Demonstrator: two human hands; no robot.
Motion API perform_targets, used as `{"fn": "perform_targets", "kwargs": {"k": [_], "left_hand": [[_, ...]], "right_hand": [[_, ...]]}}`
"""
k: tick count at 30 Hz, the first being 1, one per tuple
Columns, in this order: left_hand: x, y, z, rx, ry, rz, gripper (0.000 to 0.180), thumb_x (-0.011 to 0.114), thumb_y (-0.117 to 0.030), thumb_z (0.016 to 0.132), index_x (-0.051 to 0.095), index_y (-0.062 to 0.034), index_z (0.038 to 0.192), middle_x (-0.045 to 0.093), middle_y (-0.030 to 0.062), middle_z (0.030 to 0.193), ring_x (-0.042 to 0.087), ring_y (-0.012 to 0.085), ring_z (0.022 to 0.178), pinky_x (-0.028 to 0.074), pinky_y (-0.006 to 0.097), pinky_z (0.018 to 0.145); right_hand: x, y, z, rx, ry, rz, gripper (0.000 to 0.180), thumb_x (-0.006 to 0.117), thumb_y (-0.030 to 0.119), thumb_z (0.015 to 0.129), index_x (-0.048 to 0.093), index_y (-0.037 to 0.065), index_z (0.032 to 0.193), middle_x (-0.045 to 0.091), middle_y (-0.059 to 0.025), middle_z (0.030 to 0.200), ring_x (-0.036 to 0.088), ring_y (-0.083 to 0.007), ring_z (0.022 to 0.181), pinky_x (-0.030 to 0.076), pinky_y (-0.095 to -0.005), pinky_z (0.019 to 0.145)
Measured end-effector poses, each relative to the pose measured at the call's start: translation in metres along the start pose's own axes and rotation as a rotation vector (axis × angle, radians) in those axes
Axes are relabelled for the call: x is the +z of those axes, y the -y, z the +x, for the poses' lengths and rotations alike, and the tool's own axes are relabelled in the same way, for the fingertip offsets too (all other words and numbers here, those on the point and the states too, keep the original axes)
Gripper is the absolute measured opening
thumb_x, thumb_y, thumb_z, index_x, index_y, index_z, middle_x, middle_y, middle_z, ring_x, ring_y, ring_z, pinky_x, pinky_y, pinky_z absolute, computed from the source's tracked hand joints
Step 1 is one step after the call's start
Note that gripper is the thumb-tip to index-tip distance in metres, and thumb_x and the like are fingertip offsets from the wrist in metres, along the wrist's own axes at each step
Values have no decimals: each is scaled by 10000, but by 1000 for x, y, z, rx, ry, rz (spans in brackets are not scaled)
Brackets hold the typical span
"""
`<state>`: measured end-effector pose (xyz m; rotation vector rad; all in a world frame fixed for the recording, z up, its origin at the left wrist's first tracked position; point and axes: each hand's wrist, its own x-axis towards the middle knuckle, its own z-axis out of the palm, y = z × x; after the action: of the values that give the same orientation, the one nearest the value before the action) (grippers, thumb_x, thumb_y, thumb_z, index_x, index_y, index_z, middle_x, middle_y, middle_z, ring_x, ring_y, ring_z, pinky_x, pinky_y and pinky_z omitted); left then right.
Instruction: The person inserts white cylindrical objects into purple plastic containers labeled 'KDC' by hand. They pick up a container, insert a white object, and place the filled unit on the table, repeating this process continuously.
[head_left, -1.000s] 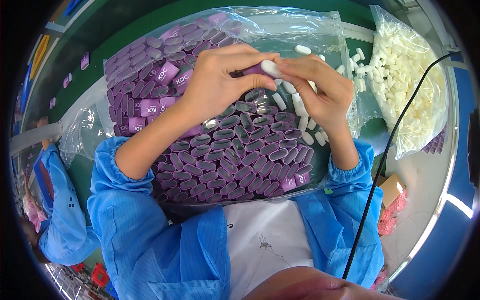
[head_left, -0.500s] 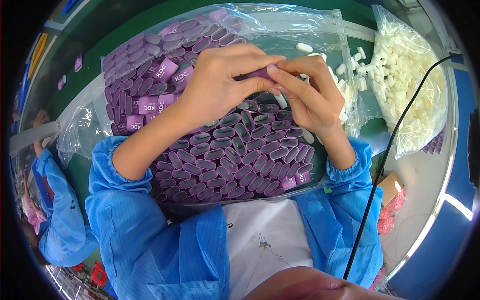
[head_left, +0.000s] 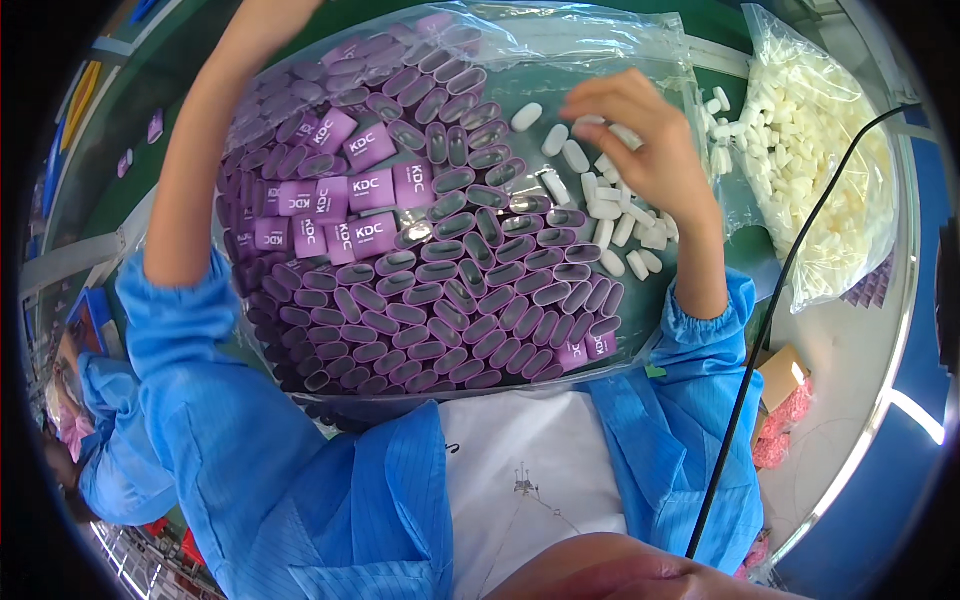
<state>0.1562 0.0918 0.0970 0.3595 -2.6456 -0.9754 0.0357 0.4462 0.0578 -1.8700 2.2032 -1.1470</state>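
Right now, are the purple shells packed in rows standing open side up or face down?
Mostly open side up: the purple shells show hollow oval mouths; a few upper-left ones lie flat, printed face showing.

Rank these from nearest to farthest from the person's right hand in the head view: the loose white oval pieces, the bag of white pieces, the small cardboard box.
From the right hand:
1. Loose white oval pieces, directly under the fingers.
2. Bag of white pieces, to its right.
3. Small cardboard box, lower right, by the black cable.
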Motion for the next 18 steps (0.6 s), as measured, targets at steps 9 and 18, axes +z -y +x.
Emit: {"fn": "perform_targets", "kwargs": {"k": [9, 18], "left_hand": [[4, 156, 39, -70, 60, 447, 517, 589, -256, 987, 518, 38, 1406, 630, 141, 1005, 574, 232, 958, 471, 358, 879], [89, -93, -65, 527, 250, 149, 292, 795, -228, 803, 686, -18, 973, 575, 118, 1261, 521, 291, 1203, 438, 399, 1036]], "right_hand": [[25, -12, -5, -39, 230, -92, 238, 731, 5, 797, 736, 47, 1031, 675, -76, 1076, 619, -290, 1003, 521, -380, 837], [26, -11, -10, -18, 126, -200, 215, 725, 14, 790, 714, 35, 1004, 644, -95, 974, 612, -302, 954, 524, -396, 823]]}}
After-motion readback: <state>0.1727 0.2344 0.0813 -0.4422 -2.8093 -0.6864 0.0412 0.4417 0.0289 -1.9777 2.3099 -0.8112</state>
